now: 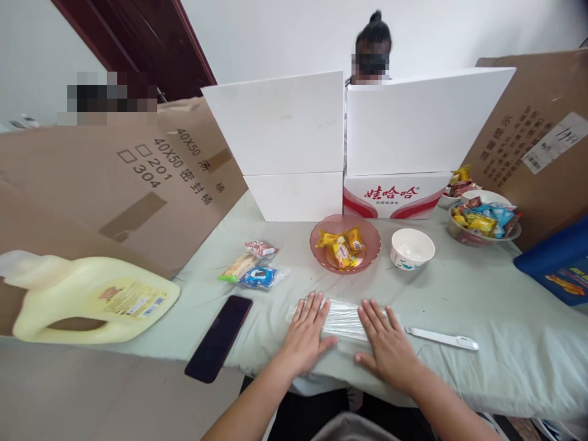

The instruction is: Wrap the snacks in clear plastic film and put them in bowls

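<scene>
A folded, wrinkled piece of clear plastic [345,318] lies flat near the table's front edge. My left hand [307,334] rests palm down on its left end, fingers stretched out. On its right end lies my right hand [388,343], also flat with the fingers apart. A white plastic utensil with a long handle [441,338] is to the right of my right hand. Behind the plastic stand a pink glass bowl [316,260] with several yellow-wrapped snacks [342,248] and a white paper bowl [412,248]. A dark phone [219,338] lies left of my left hand.
Small packaged snacks [255,266] lie left of the pink bowl. A yellow jug [133,300] rests on its side at far left. White boxes [294,135] and brown cardboard [138,190] wall the table. At right are a snack-filled bowl [459,236] and a blue container [560,263]. A person [373,49] is behind.
</scene>
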